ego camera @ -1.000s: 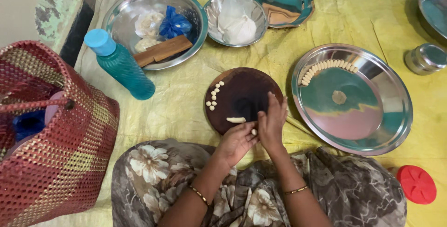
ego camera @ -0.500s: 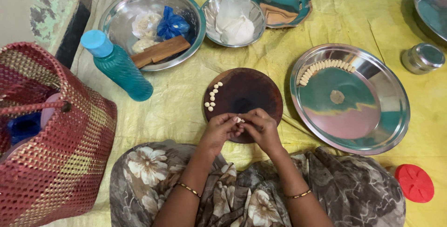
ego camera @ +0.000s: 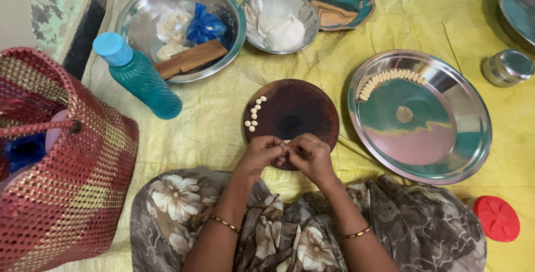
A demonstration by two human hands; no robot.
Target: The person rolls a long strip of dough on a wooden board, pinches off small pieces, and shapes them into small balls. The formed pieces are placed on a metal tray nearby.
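My left hand (ego camera: 261, 154) and my right hand (ego camera: 312, 156) meet at the near edge of a round dark wooden board (ego camera: 298, 110). Their fingertips pinch a small pale piece of dough (ego camera: 284, 147) between them. Several small dough balls (ego camera: 254, 115) lie in a curved row on the board's left side. To the right stands a large steel plate (ego camera: 440, 149) with a row of small dough pieces (ego camera: 387, 78) along its far rim and one flat dough disc (ego camera: 404, 114) near its middle.
A teal plastic bottle (ego camera: 139, 77) stands left of the board. A red woven basket (ego camera: 56, 166) sits at the far left. Steel bowls (ego camera: 184, 27) (ego camera: 281, 18) hold bags and a wooden block. A small steel tin (ego camera: 508, 67) and red lid (ego camera: 496, 218) lie right.
My hands have pulled back from the board's middle to its near edge and come together. The pale dough strip that lay on the board is now pinched between my fingertips.
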